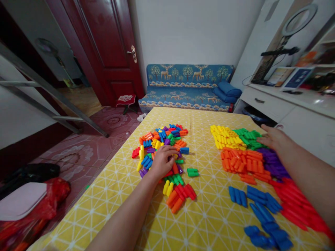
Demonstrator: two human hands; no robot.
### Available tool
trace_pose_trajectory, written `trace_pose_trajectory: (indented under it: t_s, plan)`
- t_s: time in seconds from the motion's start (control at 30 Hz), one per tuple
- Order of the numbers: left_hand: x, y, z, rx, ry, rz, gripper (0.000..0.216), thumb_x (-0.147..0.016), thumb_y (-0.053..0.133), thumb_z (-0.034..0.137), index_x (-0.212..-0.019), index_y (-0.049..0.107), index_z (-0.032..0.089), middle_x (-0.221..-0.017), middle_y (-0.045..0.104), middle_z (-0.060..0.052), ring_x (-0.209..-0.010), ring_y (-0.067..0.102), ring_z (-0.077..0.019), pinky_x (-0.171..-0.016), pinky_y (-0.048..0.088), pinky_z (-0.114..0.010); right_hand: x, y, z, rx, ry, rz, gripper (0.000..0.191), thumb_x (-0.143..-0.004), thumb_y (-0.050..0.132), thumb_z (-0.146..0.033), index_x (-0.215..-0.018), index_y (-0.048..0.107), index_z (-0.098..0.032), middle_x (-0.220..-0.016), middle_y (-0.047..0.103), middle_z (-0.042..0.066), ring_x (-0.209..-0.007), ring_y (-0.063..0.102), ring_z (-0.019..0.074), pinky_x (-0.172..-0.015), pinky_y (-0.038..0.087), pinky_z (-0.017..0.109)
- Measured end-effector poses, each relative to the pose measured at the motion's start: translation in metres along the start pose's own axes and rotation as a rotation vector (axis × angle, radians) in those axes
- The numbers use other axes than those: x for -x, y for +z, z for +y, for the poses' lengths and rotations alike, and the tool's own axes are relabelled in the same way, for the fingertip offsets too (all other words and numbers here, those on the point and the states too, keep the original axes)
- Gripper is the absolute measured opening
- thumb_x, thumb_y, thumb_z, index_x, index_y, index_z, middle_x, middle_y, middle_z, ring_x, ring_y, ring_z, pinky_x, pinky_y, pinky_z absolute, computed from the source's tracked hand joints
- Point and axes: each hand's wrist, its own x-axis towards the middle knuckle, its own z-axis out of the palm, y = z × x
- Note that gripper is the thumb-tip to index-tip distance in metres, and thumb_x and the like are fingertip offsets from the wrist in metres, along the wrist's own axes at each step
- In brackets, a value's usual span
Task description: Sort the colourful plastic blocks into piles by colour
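Note:
My left hand (163,161) is over a pile of mixed-colour plastic building blocks (149,150), its fingers curled down among them. A blue block (184,150) lies right at its fingertips; what the fingers hold, if anything, is hidden. At the right, my right hand (272,138) hovers at the edge of a group of green blocks (247,137), thumb and fingers apart. Beside that group are yellow blocks (226,137), orange blocks (242,161) and purple blocks (273,164). Red blocks (295,202) lie partly beneath my right forearm.
Blue blocks (264,212) lie at the near right of the yellow tablecloth (204,223). A green block pair (193,172) sits apart from the mixed pile. Beyond the table stands a blue sofa (180,92); a white cabinet (300,118) is at the right.

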Motion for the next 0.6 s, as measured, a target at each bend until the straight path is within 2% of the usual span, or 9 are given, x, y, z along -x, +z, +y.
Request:
trace_pose_trajectory:
  t_s: [0.1, 0.17, 0.27, 0.33, 0.4, 0.43, 0.5, 0.6]
  plan:
    - [0.000, 0.001, -0.001, 0.006, 0.000, 0.004, 0.032, -0.081, 0.053, 0.006, -0.098, 0.074, 0.023, -0.110, 0.069, -0.004, -0.108, 0.059, -0.0207, -0.098, 0.047, -0.039, 0.012, 0.019, -0.006, 0.000, 0.184, 0.011, 0.020, -0.077, 0.067, -0.031, -0.076, 0.052, -0.017, -0.110, 0.059, 0.025, -0.090, 0.064, 0.0246, -0.067, 0.047, 0.042]
    - [0.000, 0.001, -0.002, 0.010, 0.000, 0.005, 0.032, -0.080, 0.054, 0.006, -0.098, 0.074, 0.023, -0.111, 0.069, -0.004, -0.108, 0.059, -0.0207, -0.098, 0.047, -0.039, 0.032, 0.035, -0.015, -0.035, 0.198, -0.012, 0.023, -0.077, 0.067, -0.033, -0.090, 0.055, -0.017, -0.120, 0.057, 0.022, -0.101, 0.061, 0.0223, -0.072, 0.046, 0.038]
    - [0.001, 0.001, -0.002, 0.010, -0.005, 0.010, 0.032, -0.080, 0.054, 0.006, -0.098, 0.074, 0.023, -0.111, 0.069, -0.004, -0.108, 0.059, -0.0210, -0.098, 0.047, -0.039, 0.087, 0.063, -0.025, -0.103, 0.159, -0.147, 0.034, -0.074, 0.070, -0.032, -0.103, 0.059, -0.019, -0.115, 0.062, 0.013, -0.100, 0.062, 0.0192, -0.075, 0.049, 0.033]
    - [0.001, 0.001, -0.002, 0.008, -0.009, 0.011, 0.032, -0.080, 0.054, 0.006, -0.098, 0.074, 0.023, -0.111, 0.069, -0.004, -0.108, 0.059, -0.0212, -0.098, 0.047, -0.039, 0.140, 0.076, -0.025, -0.105, 0.137, -0.293, 0.038, -0.065, 0.075, -0.027, -0.101, 0.063, -0.020, -0.106, 0.066, 0.009, -0.094, 0.064, 0.0211, -0.075, 0.051, 0.035]
    - [0.001, 0.001, -0.002, 0.006, -0.007, 0.011, 0.032, -0.080, 0.053, 0.006, -0.098, 0.074, 0.022, -0.111, 0.069, -0.004, -0.108, 0.059, -0.0214, -0.097, 0.047, -0.039, 0.196, 0.082, -0.020, 0.016, -0.015, -0.492, 0.037, -0.067, 0.069, -0.023, -0.104, 0.064, -0.023, -0.109, 0.065, 0.008, -0.099, 0.062, 0.0232, -0.084, 0.051, 0.042]
    - [0.001, 0.001, -0.001, 0.005, -0.005, 0.012, 0.032, -0.080, 0.053, 0.006, -0.098, 0.074, 0.022, -0.111, 0.069, -0.004, -0.108, 0.059, -0.0214, -0.097, 0.046, -0.039, 0.222, 0.083, -0.017, 0.114, -0.139, -0.555, 0.036, -0.067, 0.066, -0.019, -0.103, 0.065, -0.024, -0.112, 0.064, 0.007, -0.103, 0.061, 0.0241, -0.089, 0.049, 0.044]
    - [0.001, 0.001, -0.001, 0.003, -0.002, 0.018, 0.033, -0.079, 0.054, 0.006, -0.098, 0.074, 0.023, -0.111, 0.069, -0.004, -0.108, 0.059, -0.0213, -0.097, 0.046, -0.039, 0.264, 0.080, -0.010, 0.333, -0.346, -0.561, 0.041, -0.064, 0.064, -0.011, -0.102, 0.068, -0.027, -0.120, 0.060, 0.008, -0.113, 0.054, 0.0280, -0.097, 0.044, 0.048]
    - [0.001, 0.001, 0.000, 0.005, 0.000, 0.021, 0.031, -0.080, 0.054, 0.006, -0.098, 0.074, 0.022, -0.110, 0.069, -0.004, -0.107, 0.058, -0.0212, -0.096, 0.046, -0.039, 0.296, 0.076, -0.010, 0.559, -0.464, -0.582, 0.045, -0.064, 0.062, -0.006, -0.104, 0.070, -0.026, -0.122, 0.060, 0.010, -0.114, 0.051, 0.0318, -0.098, 0.043, 0.048]
